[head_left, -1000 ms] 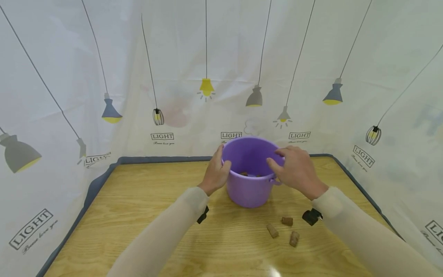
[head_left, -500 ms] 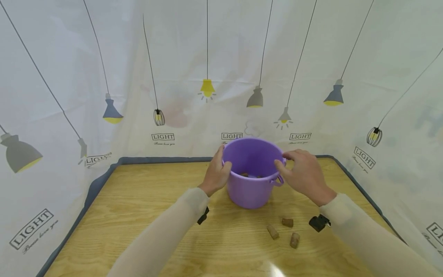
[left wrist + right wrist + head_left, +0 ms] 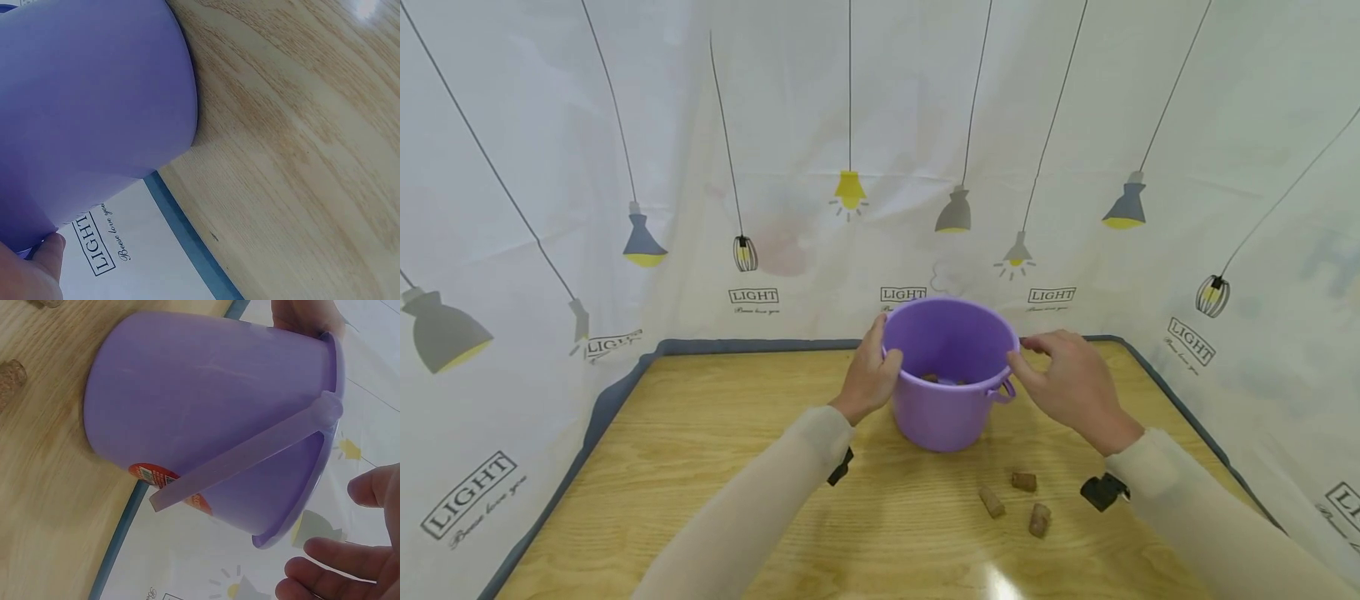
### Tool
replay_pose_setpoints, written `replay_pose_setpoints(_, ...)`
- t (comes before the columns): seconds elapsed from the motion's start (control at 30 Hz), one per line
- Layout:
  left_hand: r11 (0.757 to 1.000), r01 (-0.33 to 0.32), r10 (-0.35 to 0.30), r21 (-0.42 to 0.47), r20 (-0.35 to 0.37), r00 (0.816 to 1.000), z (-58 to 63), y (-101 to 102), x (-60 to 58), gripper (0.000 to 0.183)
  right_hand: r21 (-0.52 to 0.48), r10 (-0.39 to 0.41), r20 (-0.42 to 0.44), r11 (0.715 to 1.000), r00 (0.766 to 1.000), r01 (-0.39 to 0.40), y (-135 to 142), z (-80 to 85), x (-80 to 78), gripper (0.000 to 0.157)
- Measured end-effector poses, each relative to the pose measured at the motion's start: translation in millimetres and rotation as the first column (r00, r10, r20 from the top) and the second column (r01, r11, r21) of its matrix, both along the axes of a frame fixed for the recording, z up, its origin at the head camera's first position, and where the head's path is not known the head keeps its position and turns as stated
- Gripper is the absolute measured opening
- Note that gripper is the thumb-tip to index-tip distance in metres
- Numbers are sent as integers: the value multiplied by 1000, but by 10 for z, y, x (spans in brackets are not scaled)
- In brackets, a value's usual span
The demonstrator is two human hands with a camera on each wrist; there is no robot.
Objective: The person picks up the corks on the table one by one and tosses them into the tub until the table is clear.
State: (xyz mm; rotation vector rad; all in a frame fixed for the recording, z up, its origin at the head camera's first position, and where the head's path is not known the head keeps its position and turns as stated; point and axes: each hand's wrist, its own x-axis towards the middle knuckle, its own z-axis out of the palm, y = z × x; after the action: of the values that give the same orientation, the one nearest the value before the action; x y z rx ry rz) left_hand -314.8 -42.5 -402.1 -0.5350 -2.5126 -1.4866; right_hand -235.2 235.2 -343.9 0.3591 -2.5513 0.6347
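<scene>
A purple plastic bucket (image 3: 942, 417) stands on the wooden table in the head view. My left hand (image 3: 868, 375) grips its left rim, thumb over the near side. At the right rim is my right hand (image 3: 1075, 383), thumb and fingers apart; the right wrist view shows a gap between its fingertips (image 3: 317, 547) and the rim. The bucket's handle (image 3: 244, 456) hangs down along its side, across a red label (image 3: 155, 475). Inside the bucket a few brown pieces (image 3: 929, 377) show near the bottom. Three corks (image 3: 991, 502) lie loose on the table in front of it.
The wooden table (image 3: 737, 467) has a blue-grey edging (image 3: 760, 344) along its back and sides. Behind it hangs a white cloth (image 3: 790, 108) printed with lamps and the word LIGHT.
My right hand has drawn back from over the bucket's right rim, moving right and slightly down. The left hand keeps its grip, and the bucket and loose corks stay in place.
</scene>
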Motion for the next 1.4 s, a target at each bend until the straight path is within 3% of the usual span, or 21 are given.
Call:
replay_pose_setpoints(0.8,1000,-9,9,-20,-9,1000,14,-1,-15,74,24,2,-63,1000,998,-1,144,-208,140,35)
replay_pose_setpoints(1.17,1000,0,0,-1,-14,1000,1,-6,-19,74,71,31,-36,997,999,-29,167,-304,154,31)
replay_pose_setpoints(1.4,1000,4,-4,8,1,1000,2,-7,-15,72,118,49,38,992,998,-53,182,-342,182,29)
